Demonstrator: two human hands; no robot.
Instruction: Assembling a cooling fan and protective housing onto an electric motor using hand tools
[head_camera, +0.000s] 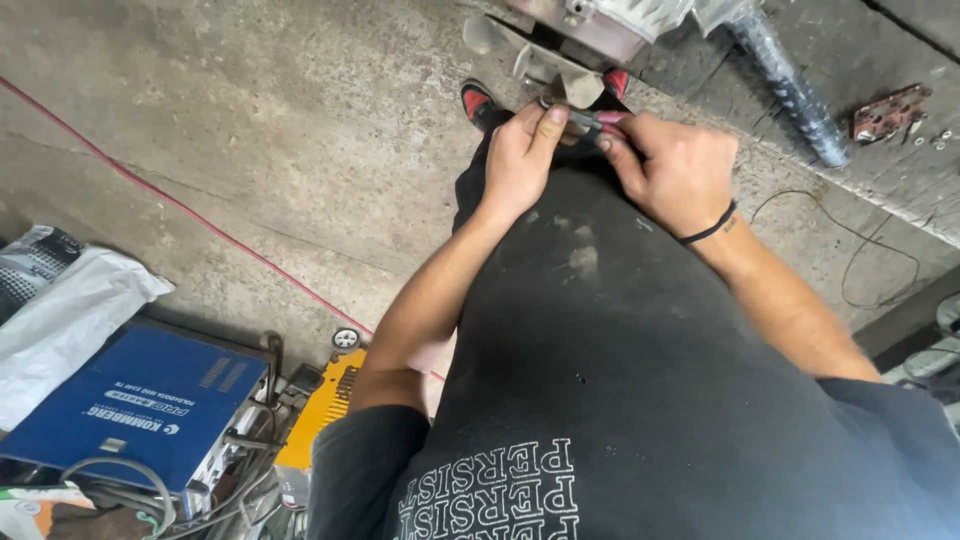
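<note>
Head view: both hands, left hand (520, 155) and right hand (672, 168), pinch a small tool (590, 120).

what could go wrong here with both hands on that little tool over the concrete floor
1. The left hand and right hand pinch a small dark tool by the fingertips; it could slip and pinch a finger or drop onto the concrete floor.
2. The red cable runs across the floor near the shoes, a likely trip hazard.
3. Small screws lie loose beside the brown plate and could roll away.
</note>
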